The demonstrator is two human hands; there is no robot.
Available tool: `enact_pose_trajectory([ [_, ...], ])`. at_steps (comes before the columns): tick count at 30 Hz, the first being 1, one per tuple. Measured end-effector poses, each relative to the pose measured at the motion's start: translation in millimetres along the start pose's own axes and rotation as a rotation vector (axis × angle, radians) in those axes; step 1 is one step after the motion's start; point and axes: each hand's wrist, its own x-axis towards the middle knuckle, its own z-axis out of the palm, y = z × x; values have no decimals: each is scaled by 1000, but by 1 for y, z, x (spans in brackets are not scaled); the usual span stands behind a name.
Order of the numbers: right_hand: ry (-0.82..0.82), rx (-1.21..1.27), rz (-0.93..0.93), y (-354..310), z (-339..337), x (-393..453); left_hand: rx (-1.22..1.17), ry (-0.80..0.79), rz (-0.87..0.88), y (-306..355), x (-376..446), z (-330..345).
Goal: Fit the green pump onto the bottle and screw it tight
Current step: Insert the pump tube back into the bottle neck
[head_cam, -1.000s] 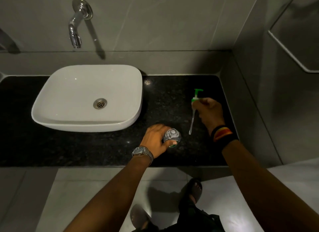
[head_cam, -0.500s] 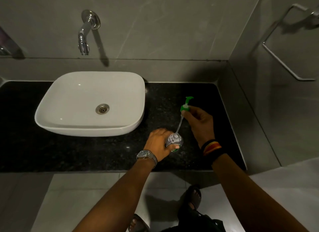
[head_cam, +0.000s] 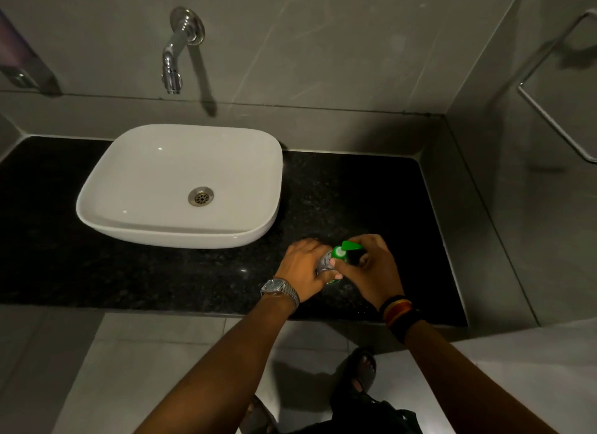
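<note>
The clear bottle (head_cam: 324,263) stands upright on the black counter (head_cam: 161,272), near its front edge and right of the sink. My left hand (head_cam: 303,265) wraps around its left side, so only a sliver of its shoulder shows. The green pump (head_cam: 344,251) sits on top of the bottle with its nozzle pointing right. Its tube is out of sight inside the bottle. My right hand (head_cam: 371,269) closes around the pump's collar from the right.
A white basin (head_cam: 181,230) rests on the counter to the left, under a chrome wall tap (head_cam: 176,59). A tiled side wall with a metal rail (head_cam: 549,110) borders the counter on the right. The floor and my sandalled feet lie below.
My right hand has brought the pump down from above the bottle. The tube has gone into the neck and the pump head now rests on the bottle. My left hand still holds the bottle.
</note>
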Motion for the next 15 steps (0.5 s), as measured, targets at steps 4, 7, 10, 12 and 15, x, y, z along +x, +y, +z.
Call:
enact_pose_trajectory([
  [4,-3,-53,-55,-3,-2,6,5,-1,7,-3,2,1],
  [7,15,-240,-52,-11,-3,12,9,-4,14,-4,3,1],
  [10,65,-413,-37,-20,-1,14,20,-12,16,-5,3,2],
  [12,60,-455,-57,-22,1,15,19,-20,15,-6,3,2],
  [15,-13,-443,-125,-20,-1,16,13,-28,17,-7,3,1],
])
